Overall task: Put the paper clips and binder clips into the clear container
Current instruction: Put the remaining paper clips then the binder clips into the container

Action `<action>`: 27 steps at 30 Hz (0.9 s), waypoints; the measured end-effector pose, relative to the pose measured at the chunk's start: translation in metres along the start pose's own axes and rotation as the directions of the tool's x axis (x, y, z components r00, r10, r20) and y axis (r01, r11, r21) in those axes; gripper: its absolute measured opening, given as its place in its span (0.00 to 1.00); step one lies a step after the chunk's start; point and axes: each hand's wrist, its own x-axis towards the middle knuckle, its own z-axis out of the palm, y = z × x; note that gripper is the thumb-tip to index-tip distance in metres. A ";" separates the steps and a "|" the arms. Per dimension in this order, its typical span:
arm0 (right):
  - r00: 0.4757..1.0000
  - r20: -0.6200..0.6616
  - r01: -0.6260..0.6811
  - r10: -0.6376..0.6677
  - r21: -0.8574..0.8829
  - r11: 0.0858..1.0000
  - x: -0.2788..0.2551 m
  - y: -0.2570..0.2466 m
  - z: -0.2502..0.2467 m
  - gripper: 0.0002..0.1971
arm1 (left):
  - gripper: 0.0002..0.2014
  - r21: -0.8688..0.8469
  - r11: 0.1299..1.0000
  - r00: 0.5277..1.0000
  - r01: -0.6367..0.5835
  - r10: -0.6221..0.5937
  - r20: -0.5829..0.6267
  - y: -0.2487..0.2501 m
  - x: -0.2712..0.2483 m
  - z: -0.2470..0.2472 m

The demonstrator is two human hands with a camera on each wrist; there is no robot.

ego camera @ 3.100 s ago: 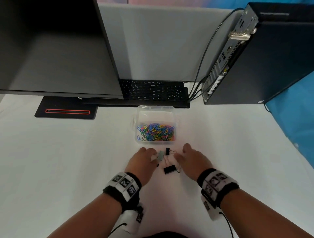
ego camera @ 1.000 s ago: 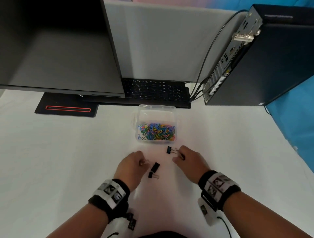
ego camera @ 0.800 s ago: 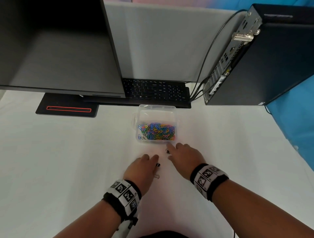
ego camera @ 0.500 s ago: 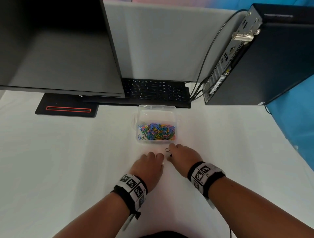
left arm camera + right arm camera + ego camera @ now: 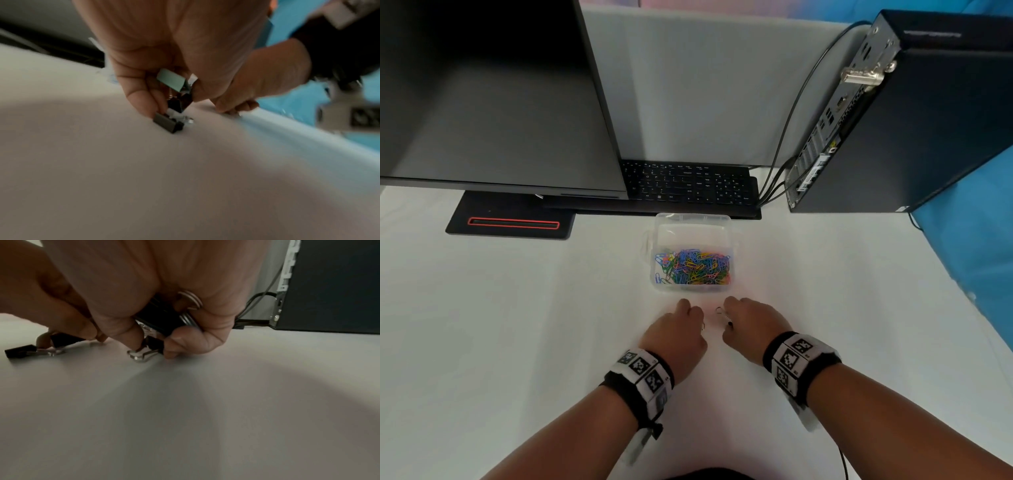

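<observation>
The clear container (image 5: pixel 732 236) sits mid-table with a heap of coloured paper clips (image 5: pixel 693 268) in its near half. Just in front of it both hands rest fingers-down on the white table. My left hand (image 5: pixel 681 330) curls round a mint-green binder clip (image 5: pixel 171 80) and a black one, its fingertips on another black binder clip (image 5: pixel 167 123) lying on the table. My right hand (image 5: pixel 748 325) curls round black binder clips (image 5: pixel 162 318), and the silver handle (image 5: pixel 139 356) of one touches the table. Another wire handle (image 5: pixel 720 311) pokes out between the hands.
A black keyboard (image 5: pixel 688 186) lies right behind the container, under the edge of a large dark monitor (image 5: pixel 489 102). A black computer tower (image 5: pixel 914 113) with cables (image 5: pixel 787 116) stands at the back right. A black stand with a red outline (image 5: pixel 512 222) sits at the back left.
Both hands have moved together toward the container. The two binder clips that lay loose between them a second ago are now covered by the curled fingers.
</observation>
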 end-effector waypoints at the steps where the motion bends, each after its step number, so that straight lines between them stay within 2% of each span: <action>1: 1.000 0.003 -0.024 0.024 0.054 0.998 -0.002 0.002 -0.001 0.08 | 0.06 -0.127 0.991 0.998 0.051 -0.053 -0.017 -0.004 -0.001 -0.002; 2: 0.998 0.014 -0.060 0.059 0.127 0.990 -0.003 0.004 -0.003 0.07 | 0.05 -0.295 0.948 0.991 0.119 -0.130 -0.018 -0.009 -0.001 -0.003; 3: 0.994 0.033 -0.110 0.106 0.221 0.969 -0.005 0.006 -0.005 0.07 | 0.05 -0.525 0.828 0.974 0.198 -0.224 0.014 -0.016 -0.001 -0.004; 4: 0.985 0.062 -0.175 0.164 0.369 0.913 -0.006 0.009 -0.008 0.08 | 0.05 -0.766 0.589 0.950 0.257 -0.298 0.089 -0.023 -0.003 -0.004; 5: 0.966 0.116 -0.256 0.233 0.568 0.782 -0.010 0.012 -0.013 0.08 | 0.04 -0.922 0.263 0.929 0.285 -0.312 0.198 -0.028 -0.006 -0.006; 6: 0.940 0.193 -0.325 0.282 0.760 0.562 -0.013 0.014 -0.015 0.08 | 0.03 -0.954 -0.057 0.916 0.295 -0.268 0.299 -0.036 -0.011 -0.010; 7: 0.910 0.294 -0.378 0.293 0.879 0.291 -0.019 0.017 -0.019 0.07 | 0.03 -0.907 -0.294 0.911 0.302 -0.193 0.365 -0.043 -0.017 -0.015; 8: 0.885 0.381 -0.406 0.269 0.913 0.044 -0.026 0.019 -0.023 0.08 | 0.05 -0.848 -0.427 0.911 0.313 -0.117 0.395 -0.050 -0.023 -0.020; 9: 0.869 0.438 -0.420 0.231 0.899 -0.126 -0.032 0.021 -0.026 0.09 | 0.07 -0.810 -0.493 0.917 0.319 -0.055 0.394 -0.055 -0.028 -0.023; 10: 0.863 0.467 -0.421 0.193 0.876 -0.237 -0.038 0.022 -0.028 0.11 | 0.07 -0.800 -0.506 0.921 0.323 -0.029 0.390 -0.058 -0.031 -0.024; 11: 0.864 0.476 -0.413 0.163 0.856 -0.311 -0.042 0.023 -0.029 0.11 | 0.05 -0.814 -0.478 0.918 0.330 -0.037 0.394 -0.059 -0.032 -0.026; 12: 0.866 0.479 -0.404 0.142 0.839 -0.366 -0.044 0.023 -0.030 0.11 | 0.02 -0.844 -0.415 0.914 0.338 -0.070 0.401 -0.058 -0.032 -0.026; 13: 0.869 0.477 -0.393 0.133 0.828 -0.401 -0.046 0.024 -0.029 0.11 | 0.04 -0.883 -0.314 0.910 0.348 -0.116 0.399 -0.056 -0.031 -0.024; 14: 0.871 0.474 -0.385 0.129 0.822 -0.420 -0.045 0.023 -0.029 0.11 | 0.06 -0.923 -0.164 0.913 0.348 -0.164 0.373 -0.054 -0.030 -0.021; 15: 0.872 0.472 -0.382 0.128 0.821 -0.424 -0.044 0.022 -0.028 0.11 | 0.09 -0.942 0.035 0.924 0.335 -0.205 0.321 -0.051 -0.028 -0.019; 16: 0.874 0.470 -0.381 0.126 0.822 -0.424 -0.042 0.020 -0.029 0.09 | 0.10 -0.902 0.301 0.943 0.309 -0.220 0.249 -0.049 -0.027 -0.015; 17: 0.877 0.464 -0.377 0.128 0.827 -0.418 -0.039 0.018 -0.029 0.07 | 0.11 -0.770 0.580 0.964 0.265 -0.186 0.192 -0.045 -0.026 -0.013; 18: 0.879 0.456 -0.369 0.136 0.834 -0.410 -0.036 0.016 -0.030 0.05 | 0.11 -0.567 0.800 0.979 0.195 -0.123 0.163 -0.041 -0.026 -0.010; 19: 0.880 0.449 -0.363 0.154 0.846 -0.391 -0.032 0.013 -0.031 0.05 | 0.12 -0.353 0.928 0.983 0.121 -0.063 0.170 -0.037 -0.026 -0.006; 20: 0.878 0.445 -0.364 0.178 0.861 -0.354 -0.028 0.010 -0.033 0.05 | 0.13 -0.228 0.972 0.984 0.063 -0.022 0.178 -0.033 -0.028 -0.002; 21: 0.876 0.438 -0.371 0.202 0.879 -0.298 -0.022 0.006 -0.037 0.06 | 0.13 -0.186 0.982 0.983 0.033 0.002 0.182 -0.030 -0.028 0.001; 24: 0.895 0.359 -0.361 0.265 0.931 -0.044 0.005 -0.004 -0.053 0.04 | 0.09 -0.132 0.991 0.989 -0.011 0.030 0.146 -0.025 -0.026 0.011; 25: 0.912 0.301 -0.334 0.277 0.939 0.082 0.017 -0.007 -0.061 0.04 | 0.09 -0.138 0.990 0.990 -0.013 0.033 0.138 -0.024 -0.026 0.012; 27: 0.958 0.139 -0.240 0.253 0.870 0.432 0.043 -0.015 -0.079 0.05 | 0.08 -0.149 0.989 0.988 0.008 0.015 0.153 -0.020 -0.025 0.011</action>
